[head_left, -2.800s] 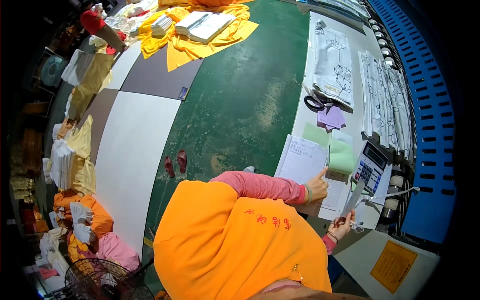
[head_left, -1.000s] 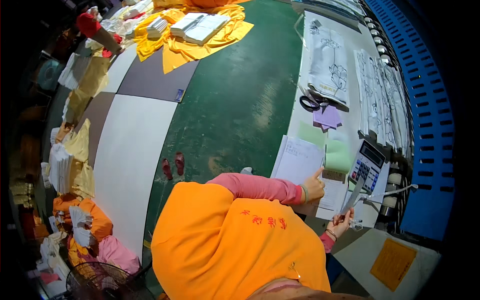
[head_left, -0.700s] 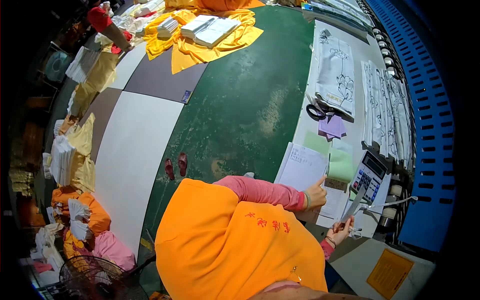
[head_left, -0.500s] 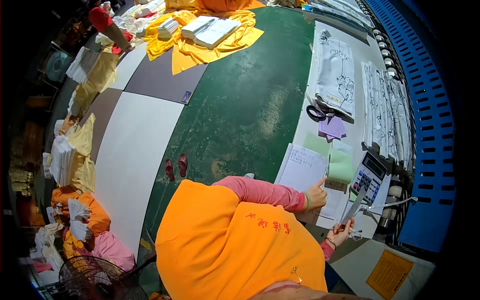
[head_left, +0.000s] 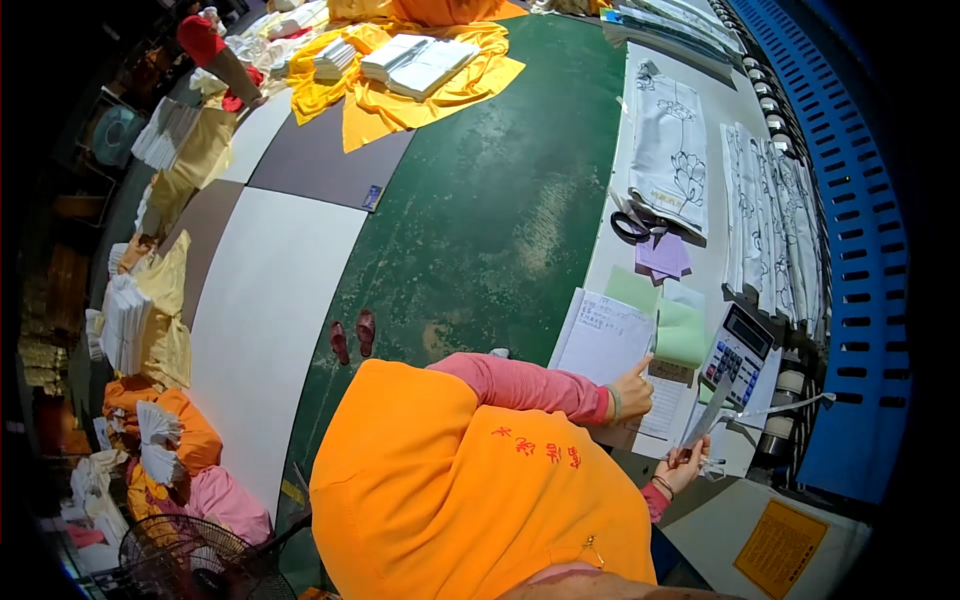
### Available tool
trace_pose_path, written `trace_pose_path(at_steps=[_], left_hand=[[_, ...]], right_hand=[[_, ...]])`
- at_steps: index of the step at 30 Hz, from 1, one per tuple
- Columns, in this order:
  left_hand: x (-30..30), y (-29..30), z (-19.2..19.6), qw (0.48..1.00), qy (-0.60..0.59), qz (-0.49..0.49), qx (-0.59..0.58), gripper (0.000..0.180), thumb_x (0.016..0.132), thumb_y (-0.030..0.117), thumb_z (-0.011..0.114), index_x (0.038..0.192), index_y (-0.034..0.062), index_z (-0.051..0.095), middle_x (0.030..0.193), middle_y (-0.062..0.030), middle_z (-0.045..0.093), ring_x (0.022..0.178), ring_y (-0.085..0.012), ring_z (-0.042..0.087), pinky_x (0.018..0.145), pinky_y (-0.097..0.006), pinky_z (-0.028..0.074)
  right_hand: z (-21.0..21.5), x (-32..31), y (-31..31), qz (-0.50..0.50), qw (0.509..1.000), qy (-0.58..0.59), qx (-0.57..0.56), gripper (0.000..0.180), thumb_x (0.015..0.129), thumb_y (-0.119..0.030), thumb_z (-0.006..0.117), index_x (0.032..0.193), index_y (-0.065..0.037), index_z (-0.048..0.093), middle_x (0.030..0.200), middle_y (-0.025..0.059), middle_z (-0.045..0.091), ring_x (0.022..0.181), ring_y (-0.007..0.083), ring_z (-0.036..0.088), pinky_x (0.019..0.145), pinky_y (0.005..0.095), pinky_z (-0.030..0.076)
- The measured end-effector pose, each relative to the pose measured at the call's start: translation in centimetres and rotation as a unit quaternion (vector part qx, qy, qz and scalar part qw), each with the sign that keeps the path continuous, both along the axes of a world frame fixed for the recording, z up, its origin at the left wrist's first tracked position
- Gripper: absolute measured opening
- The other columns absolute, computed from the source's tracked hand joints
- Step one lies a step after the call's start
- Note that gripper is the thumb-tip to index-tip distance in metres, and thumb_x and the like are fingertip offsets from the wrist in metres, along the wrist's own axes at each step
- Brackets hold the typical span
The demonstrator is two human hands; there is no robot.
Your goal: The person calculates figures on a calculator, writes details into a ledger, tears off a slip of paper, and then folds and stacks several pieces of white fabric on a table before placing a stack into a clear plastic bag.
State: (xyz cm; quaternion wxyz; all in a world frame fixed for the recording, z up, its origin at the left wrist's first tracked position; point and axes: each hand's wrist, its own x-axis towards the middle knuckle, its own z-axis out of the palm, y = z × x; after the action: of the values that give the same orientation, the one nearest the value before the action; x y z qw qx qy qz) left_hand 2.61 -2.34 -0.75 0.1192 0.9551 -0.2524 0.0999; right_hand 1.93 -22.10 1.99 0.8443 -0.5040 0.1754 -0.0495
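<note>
My left hand [head_left: 629, 394], a band round its wrist, rests at the lower part of an open notebook [head_left: 604, 332] with handwriting. Its index finger stretches toward the edge of a green sheet [head_left: 682, 333], beside a printed slip [head_left: 662, 405]. Lower right, the fingers of my right hand [head_left: 682, 468] close round the lower end of a flat grey strip [head_left: 708, 412], which slants up toward a calculator [head_left: 741, 352]. I cannot make out what kind of tool the strip is. A clear, narrow band [head_left: 785, 407] runs rightward from near it.
Farther up the white table lie black-handled scissors [head_left: 628, 227], purple slips [head_left: 664, 258] and folded flower-patterned cloth [head_left: 668, 150]. A blue slotted rail [head_left: 868, 300] lines the right. Across the green floor [head_left: 490, 200] are sandals [head_left: 365, 331], cloth stacks [head_left: 124, 322], a fan [head_left: 195, 560] and another person [head_left: 205, 45].
</note>
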Motion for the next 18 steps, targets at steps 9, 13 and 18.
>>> trace_pose_path(at_steps=[9, 13, 18], left_hand=[[0.1, 0.1, -0.5, 1.0, -0.022, -0.003, -0.011, 0.013, 0.064, 0.012, 0.052, 0.056, 0.0082, 0.062, 0.06, -0.0054, 0.051, 0.06, -0.0196, 0.056, 0.101, -0.058, 0.016], [0.0, 0.2, 0.1, 1.0, -0.004, -0.008, 0.0, 0.012, 0.063, 0.012, 0.053, 0.056, 0.0088, 0.062, 0.059, -0.0051, 0.05, 0.06, -0.019, 0.056, 0.1, -0.058, 0.017], [0.1, -0.2, -1.1, 0.997, -0.057, 0.025, -0.039, 0.012, 0.063, 0.011, 0.052, 0.055, 0.009, 0.062, 0.058, -0.0044, 0.05, 0.058, -0.0185, 0.055, 0.101, -0.057, 0.017]], right_hand=[[-0.1, 0.0, 0.2, -0.002, 1.0, 0.002, -0.003, 0.017, 0.089, -0.014, 0.045, 0.101, -0.01, 0.057, 0.067, -0.0008, 0.054, 0.037, 0.0036, 0.024, 0.032, 0.0171, 0.022], [-0.4, 0.0, 0.0, 0.002, 1.0, -0.009, 0.016, 0.017, 0.088, -0.013, 0.047, 0.103, -0.007, 0.054, 0.069, 0.001, 0.054, 0.036, 0.0032, 0.027, 0.03, 0.016, 0.023], [-0.7, 0.1, 0.0, -0.003, 1.0, -0.007, 0.013, 0.017, 0.088, -0.013, 0.047, 0.103, -0.007, 0.054, 0.071, 0.0009, 0.055, 0.037, 0.0031, 0.027, 0.031, 0.0163, 0.023]])
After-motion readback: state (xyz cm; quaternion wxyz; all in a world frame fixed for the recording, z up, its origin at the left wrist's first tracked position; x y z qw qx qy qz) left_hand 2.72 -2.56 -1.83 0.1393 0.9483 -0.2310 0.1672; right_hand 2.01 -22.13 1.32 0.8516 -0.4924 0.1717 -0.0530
